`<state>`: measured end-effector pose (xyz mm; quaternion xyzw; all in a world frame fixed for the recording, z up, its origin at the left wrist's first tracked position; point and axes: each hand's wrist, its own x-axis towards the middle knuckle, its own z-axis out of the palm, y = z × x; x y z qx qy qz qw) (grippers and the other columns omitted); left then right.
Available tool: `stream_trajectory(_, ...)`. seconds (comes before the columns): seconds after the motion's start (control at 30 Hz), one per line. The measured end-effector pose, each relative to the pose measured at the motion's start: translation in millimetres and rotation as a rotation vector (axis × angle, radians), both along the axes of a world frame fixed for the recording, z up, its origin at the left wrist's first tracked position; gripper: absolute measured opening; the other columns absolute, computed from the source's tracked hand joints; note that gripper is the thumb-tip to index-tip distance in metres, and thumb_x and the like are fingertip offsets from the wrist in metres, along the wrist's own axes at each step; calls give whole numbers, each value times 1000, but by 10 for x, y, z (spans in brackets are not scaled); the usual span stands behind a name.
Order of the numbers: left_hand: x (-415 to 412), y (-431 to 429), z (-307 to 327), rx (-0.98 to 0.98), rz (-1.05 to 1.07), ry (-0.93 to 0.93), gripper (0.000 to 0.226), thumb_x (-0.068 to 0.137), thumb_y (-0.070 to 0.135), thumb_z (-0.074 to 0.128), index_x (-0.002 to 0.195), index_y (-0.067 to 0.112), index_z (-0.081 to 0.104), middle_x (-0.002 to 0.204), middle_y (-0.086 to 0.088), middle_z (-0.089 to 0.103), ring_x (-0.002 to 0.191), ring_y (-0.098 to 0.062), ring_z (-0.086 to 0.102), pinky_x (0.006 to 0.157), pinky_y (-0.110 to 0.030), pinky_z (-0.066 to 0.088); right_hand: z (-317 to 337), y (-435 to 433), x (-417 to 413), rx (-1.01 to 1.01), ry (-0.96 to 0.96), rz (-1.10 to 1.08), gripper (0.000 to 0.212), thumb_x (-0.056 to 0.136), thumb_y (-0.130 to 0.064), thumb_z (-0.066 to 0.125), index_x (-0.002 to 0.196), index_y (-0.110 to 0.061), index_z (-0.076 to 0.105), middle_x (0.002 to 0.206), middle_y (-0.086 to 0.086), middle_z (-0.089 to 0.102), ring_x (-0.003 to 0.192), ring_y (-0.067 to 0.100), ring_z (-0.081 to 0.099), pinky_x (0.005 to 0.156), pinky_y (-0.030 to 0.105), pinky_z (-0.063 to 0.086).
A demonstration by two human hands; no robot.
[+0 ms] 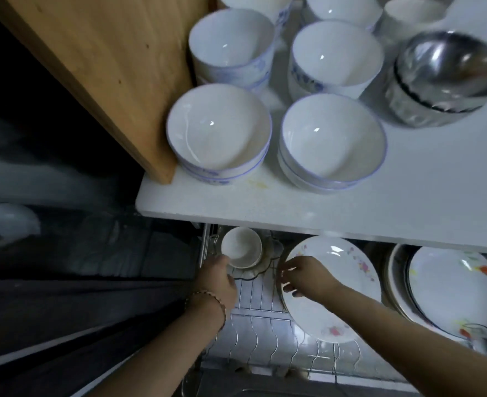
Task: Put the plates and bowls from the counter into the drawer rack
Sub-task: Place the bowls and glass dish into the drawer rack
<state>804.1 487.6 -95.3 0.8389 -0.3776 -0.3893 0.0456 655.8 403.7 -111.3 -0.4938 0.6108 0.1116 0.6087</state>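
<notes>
Bowls (332,141) of white porcelain with blue rims stand stacked on the white counter (425,196) above the drawer. A stack of steel bowls (448,73) sits to their right, and a wooden panel (101,67) runs along their left. Below the counter's edge the drawer rack (265,299) stands open, and its wire grid shows between my two hands.

My right hand (308,277) grasps the floral plate (336,296) by its left rim, with fingers (286,269) and thumb curled on the edge. The plate stands tilted among the rack's wires, leaning to the right. Further right, more plates (451,285) lean the same way in the rack, the front one painted with orange flowers.

My left hand (219,279), a beaded bracelet (207,300) on its wrist, is at the rack's far left corner. There a small white bowl (242,247) sits upright in a scalloped glass dish (253,272). The hand is against the dish's near edge, but its fingers are hidden behind the back of the hand, so I cannot tell whether it grips or lies loose.
</notes>
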Motion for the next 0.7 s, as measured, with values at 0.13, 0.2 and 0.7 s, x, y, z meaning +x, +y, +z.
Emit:
stream_trajectory(0.13, -326, -362, 700, -437, 149, 195, 27, 90, 16, 54, 115, 10, 62, 92, -2, 65, 80, -14, 62, 75, -15, 41, 1143, -344, -272, -49, -37, 31, 17, 90, -16, 54, 86, -4, 64, 67, 7, 63, 49, 11, 60, 47, 16, 47)
stream_trajectory(0.2, -402, -641, 923, -498, 316, 400, 46, 81, 30, 61, 123, 13, 55, 101, -1, 63, 85, -15, 63, 86, -19, 45, 1522, -573, -368, -131, -38, -112, 23, 90, -30, 56, 88, -8, 59, 67, 8, 62, 49, 15, 62, 49, 19, 51)
stream_trajectory(0.7, -618, -1070, 1279, -237, 365, 725, 41, 90, 13, 49, 123, 32, 34, 96, -8, 60, 63, -26, 64, 62, -37, 56, 1295, -576, -855, -181, -381, -676, 48, 80, 9, 37, 123, -8, 50, 106, 20, 60, 79, 37, 63, 65, 43, 61)
